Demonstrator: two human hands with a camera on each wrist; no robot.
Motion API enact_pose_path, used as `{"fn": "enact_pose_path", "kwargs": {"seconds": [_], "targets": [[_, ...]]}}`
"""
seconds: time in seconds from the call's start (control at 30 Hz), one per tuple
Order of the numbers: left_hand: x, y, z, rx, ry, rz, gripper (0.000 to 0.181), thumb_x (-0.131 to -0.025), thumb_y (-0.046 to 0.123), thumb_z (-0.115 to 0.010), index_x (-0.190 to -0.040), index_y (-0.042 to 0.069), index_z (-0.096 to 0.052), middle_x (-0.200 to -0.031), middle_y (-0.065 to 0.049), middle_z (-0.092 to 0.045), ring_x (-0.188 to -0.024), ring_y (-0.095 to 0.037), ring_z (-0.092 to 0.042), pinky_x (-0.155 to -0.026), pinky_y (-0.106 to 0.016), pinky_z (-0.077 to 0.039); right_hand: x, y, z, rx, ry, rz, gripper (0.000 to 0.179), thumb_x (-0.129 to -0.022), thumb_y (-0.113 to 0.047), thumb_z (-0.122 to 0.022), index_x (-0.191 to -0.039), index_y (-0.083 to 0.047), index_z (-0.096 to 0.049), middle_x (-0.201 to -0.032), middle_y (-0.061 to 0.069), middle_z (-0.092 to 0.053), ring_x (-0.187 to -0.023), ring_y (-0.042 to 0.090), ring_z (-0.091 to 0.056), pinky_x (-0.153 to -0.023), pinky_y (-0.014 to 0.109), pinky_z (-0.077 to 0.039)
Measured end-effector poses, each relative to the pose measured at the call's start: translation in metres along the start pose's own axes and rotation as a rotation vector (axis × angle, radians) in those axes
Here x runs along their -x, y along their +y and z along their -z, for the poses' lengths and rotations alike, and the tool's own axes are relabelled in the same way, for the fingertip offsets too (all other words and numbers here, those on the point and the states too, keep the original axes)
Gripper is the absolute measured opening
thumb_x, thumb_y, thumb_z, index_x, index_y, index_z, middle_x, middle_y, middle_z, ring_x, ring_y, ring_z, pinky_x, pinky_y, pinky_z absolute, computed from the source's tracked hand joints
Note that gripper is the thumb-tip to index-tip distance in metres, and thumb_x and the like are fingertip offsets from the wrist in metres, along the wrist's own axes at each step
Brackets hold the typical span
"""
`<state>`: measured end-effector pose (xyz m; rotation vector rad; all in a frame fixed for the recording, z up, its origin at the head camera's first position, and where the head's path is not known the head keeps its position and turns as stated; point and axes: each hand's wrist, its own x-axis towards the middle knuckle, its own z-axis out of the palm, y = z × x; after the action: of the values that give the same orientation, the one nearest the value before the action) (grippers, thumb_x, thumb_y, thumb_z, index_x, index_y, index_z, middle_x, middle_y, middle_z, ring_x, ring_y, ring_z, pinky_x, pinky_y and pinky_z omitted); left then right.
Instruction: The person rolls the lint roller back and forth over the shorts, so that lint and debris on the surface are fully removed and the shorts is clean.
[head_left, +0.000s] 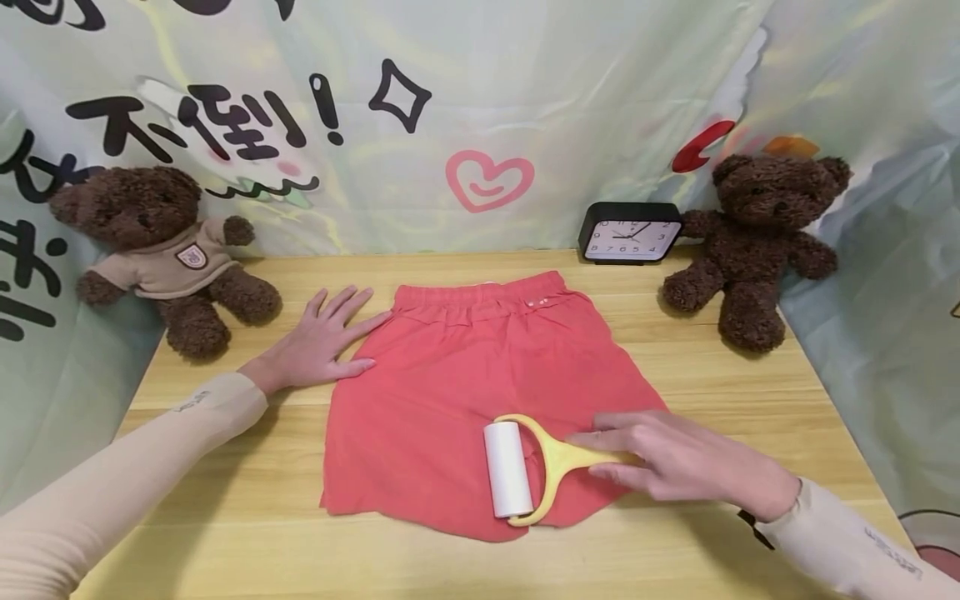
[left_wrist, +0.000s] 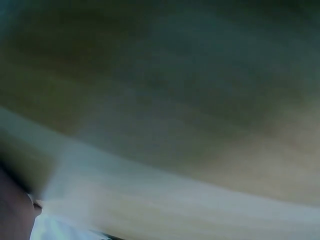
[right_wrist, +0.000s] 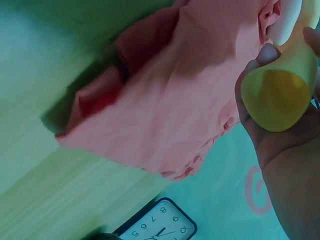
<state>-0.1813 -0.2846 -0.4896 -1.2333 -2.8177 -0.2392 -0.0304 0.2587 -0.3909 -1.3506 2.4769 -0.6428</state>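
Observation:
Red shorts lie spread on the wooden table, waistband toward the back. My right hand grips the yellow handle of a lint roller, whose white cylinder lies over the lower middle of the shorts. In the right wrist view the hollow handle end shows between thumb and fingers. My left hand rests with fingers spread at the shorts' upper left edge, thumb and index fingertip on the cloth. The left wrist view is blurred and shows mainly tabletop.
A brown teddy bear in a beige top sits at the back left, another brown teddy bear at the back right. Beside the right one stands a black desk clock. A printed curtain hangs behind the table.

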Motion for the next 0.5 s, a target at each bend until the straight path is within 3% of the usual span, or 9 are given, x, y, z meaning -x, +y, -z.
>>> {"fn": "enact_pose_path", "kwargs": {"seconds": [0.23, 0.5], "targets": [[0.009, 0.015, 0.011, 0.035, -0.033, 0.086, 0.081, -0.105, 0.056, -0.063, -0.174, 0.025, -0.034, -0.179, -0.020, -0.020, -0.163, -0.048, -0.016, -0.119, -0.080, -0.013, 0.000, 0.000, -0.003, -0.016, -0.014, -0.037, 0.045, -0.106, -0.028, -0.076, -0.150, -0.021, -0.070, -0.143, -0.001, -0.069, -0.129, 0.021, -0.068, -0.097, 0.045, -0.060], [0.034, 0.059, 0.008, 0.118, 0.019, 0.147, 0.087, -0.104, 0.054, -0.066, -0.175, 0.018, -0.030, -0.176, -0.024, -0.025, -0.161, -0.050, -0.020, -0.119, -0.078, -0.011, 0.003, -0.002, -0.001, -0.032, -0.018, -0.045, 0.044, -0.105, -0.026, -0.077, -0.148, -0.018, -0.071, -0.137, -0.002, -0.071, -0.120, 0.013, -0.069, -0.091, 0.039, -0.061]]}}
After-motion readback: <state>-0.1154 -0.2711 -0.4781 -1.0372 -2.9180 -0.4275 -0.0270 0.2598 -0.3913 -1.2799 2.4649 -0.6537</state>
